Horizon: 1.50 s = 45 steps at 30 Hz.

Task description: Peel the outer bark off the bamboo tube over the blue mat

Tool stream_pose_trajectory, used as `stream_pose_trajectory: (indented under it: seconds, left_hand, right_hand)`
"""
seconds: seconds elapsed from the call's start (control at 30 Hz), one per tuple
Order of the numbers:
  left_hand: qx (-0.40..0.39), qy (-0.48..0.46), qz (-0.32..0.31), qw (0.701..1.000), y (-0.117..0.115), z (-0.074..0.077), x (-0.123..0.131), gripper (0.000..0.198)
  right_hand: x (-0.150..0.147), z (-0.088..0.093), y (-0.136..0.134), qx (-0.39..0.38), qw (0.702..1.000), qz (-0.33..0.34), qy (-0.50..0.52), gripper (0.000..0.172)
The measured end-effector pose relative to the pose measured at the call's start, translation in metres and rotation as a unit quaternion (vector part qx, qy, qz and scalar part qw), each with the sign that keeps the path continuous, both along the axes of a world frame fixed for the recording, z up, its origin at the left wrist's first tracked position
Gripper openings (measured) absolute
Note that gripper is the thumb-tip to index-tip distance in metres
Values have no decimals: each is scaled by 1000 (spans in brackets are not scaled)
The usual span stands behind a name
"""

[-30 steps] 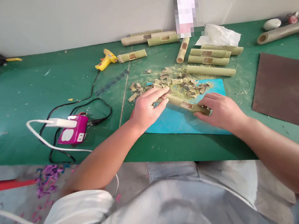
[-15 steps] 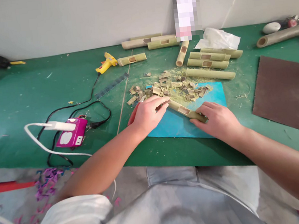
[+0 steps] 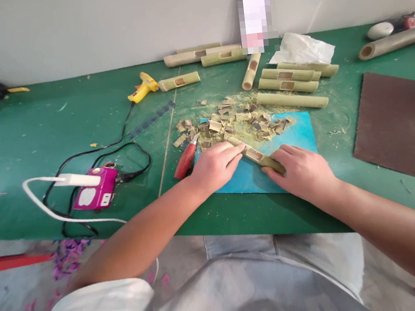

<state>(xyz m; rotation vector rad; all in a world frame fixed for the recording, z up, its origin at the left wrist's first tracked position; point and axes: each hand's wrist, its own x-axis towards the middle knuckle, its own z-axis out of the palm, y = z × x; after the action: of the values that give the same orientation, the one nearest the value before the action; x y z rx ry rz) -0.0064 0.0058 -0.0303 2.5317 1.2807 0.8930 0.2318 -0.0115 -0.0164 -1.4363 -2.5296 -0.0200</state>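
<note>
A bamboo tube (image 3: 243,146) with a rectangular opening cut in its side lies slanted over the blue mat (image 3: 233,185). My right hand (image 3: 301,170) is closed around the tube's near end. Close to its far end, my left hand (image 3: 219,166) is closed against the tube, with the fingertips on its upper side and the thumb hidden. Left of that hand rests a knife (image 3: 186,160) with a red handle, its blade toward the bamboo chips (image 3: 215,126). Chips and fine shavings lie heaped behind the tube.
More bamboo tubes (image 3: 293,101) lie toward the wall, several with openings. A yellow glue gun (image 3: 145,87) and a purple power strip (image 3: 95,188) with cords are on the left. A brown sheet (image 3: 393,128) lies right; crumpled white plastic (image 3: 302,49) sits on tubes behind.
My left hand has moved a little to the right along the tube, uncovering the red-handled knife. My right hand still grips the near end. The camera view has shifted slightly.
</note>
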Motion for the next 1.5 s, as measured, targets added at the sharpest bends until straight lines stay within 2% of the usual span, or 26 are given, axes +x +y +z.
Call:
stream_pose_trajectory:
  seconds: [0.13,0.27,0.43,0.53,0.67,0.77,0.9,1.0,1.17,1.27,1.4,1.5]
  left_hand:
    - [55,57,32,996,1,-5,-3,30]
    - [79,84,-6,993,1,-7,-1,32]
    - [94,94,23,991,0,-7,2,33]
    - [94,110,-6,989,0,-5,3,33]
    - [106,118,20,987,0,-3,2,32]
    - [102,103,-6,989,-2,-4,2,32]
    - [105,123,21,987,-3,-4,1,31]
    - [110,131,-6,985,-4,-4,1,32]
    - [107,108,12,988,-7,-3,4,30]
    - [104,115,-14,988,-8,-2,7,30]
    - [105,117,6,988,-8,-3,10,30]
    - [91,114,-24,989,-10,-4,11,31]
  right_hand:
    - [0,-2,-1,4,1000,-3,-5,27]
    - [0,-3,-1,-2,1000,1,-9,27]
    - [0,-2,-1,3,1000,1,-12,26]
    - [0,-2,-1,9,1000,8,-16,27]
    - [-1,-3,-2,28,999,12,-25,29]
    - [-1,-3,-3,14,999,13,-34,29]
    - [-2,-1,-3,-9,999,0,-39,31]
    - [-1,0,-2,-21,999,4,-40,31]
    - [0,-1,-1,-14,999,15,-28,31]
    - [0,-2,-1,-9,999,20,-26,32]
    - [1,-3,-2,2,999,22,-25,33]
    - [0,-3,-1,6,999,29,-30,31]
